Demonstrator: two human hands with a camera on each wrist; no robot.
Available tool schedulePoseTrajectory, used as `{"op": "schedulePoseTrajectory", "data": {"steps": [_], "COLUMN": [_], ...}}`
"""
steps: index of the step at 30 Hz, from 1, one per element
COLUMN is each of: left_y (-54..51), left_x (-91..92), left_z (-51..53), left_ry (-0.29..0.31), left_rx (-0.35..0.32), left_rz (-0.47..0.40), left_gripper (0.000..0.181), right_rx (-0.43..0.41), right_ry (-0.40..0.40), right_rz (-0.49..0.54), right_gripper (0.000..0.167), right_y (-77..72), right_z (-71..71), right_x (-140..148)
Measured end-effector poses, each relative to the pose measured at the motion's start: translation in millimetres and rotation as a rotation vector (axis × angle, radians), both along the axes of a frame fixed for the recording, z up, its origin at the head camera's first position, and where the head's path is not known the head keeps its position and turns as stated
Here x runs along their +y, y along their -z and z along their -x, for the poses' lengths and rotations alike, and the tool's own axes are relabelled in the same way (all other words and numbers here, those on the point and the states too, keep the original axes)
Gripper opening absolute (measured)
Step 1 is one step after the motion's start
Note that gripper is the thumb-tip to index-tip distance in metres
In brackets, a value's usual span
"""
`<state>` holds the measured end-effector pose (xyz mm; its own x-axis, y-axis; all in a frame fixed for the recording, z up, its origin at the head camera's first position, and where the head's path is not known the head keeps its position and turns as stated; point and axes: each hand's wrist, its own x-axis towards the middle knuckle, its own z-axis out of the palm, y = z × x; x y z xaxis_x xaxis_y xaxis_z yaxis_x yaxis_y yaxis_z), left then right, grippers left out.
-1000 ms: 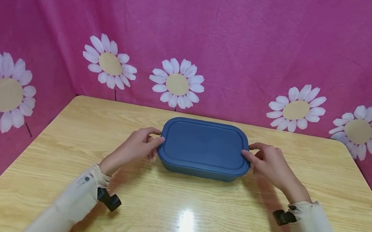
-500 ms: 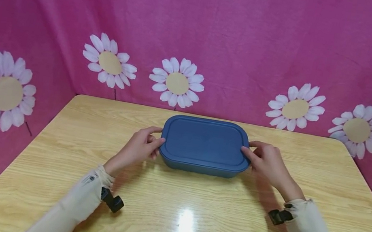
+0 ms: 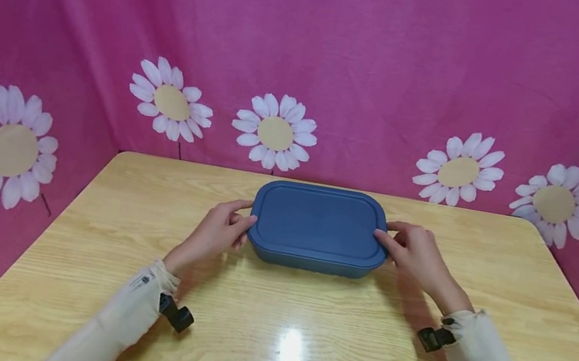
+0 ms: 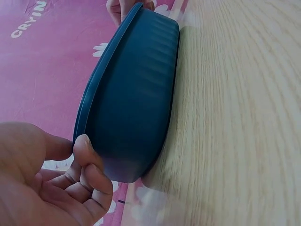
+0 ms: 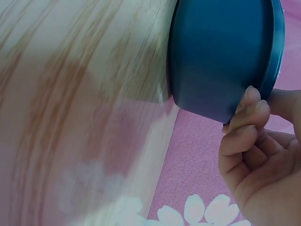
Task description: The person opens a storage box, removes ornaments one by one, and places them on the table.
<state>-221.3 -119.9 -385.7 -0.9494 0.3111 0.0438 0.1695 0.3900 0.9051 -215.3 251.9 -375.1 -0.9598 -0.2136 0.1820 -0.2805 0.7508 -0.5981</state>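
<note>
1. The blue box (image 3: 314,264) is on the far half of the tabletop (image 3: 242,326), near the middle. Its bottom is touching the wood, or so close that I cannot tell.
2. The left hand (image 3: 215,229) pinches the rim at the box's left end. The thumb is on the lid (image 3: 320,221), and some fingers (image 4: 96,181) curl below the edge.
3. The right hand (image 3: 418,253) pinches the other end in much the same way. One hand on each end may help hold the box level, so neither side dips.
4. The rim sticks out past the wall, so it probably makes a good little ledge to hold.
5. The lid looks flat all around. Thumbs on top likely help press it down.
6. Pink cloth (image 3: 348,37) with big white flowers hangs behind.
</note>
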Motion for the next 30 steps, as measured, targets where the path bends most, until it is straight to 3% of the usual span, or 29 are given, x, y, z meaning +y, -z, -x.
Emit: {"op": "schedulePoseTrajectory", "data": {"steps": [12, 23, 30], "left_y": [-4.1, -20.8, -20.4], "left_x": [2.7, 2.5, 1.0], "left_z": [-1.0, -3.0, -6.8], "left_ry": [-0.023, -0.041, -0.037], "left_rx": [0.01, 0.009, 0.026], "left_rz": [0.022, 0.022, 0.018], "left_gripper": [0.048, 0.05, 0.047], "right_rx": [0.027, 0.072, 0.117], "right_ry": [0.011, 0.008, 0.02], "right_rz": [0.001, -0.004, 0.0], "right_gripper": [0.043, 0.042, 0.04], "right_y": [-5.1, -14.1, -17.5], "right_z": [-3.9, -6.8, -14.2], "right_x": [-1, -1, -4]}}
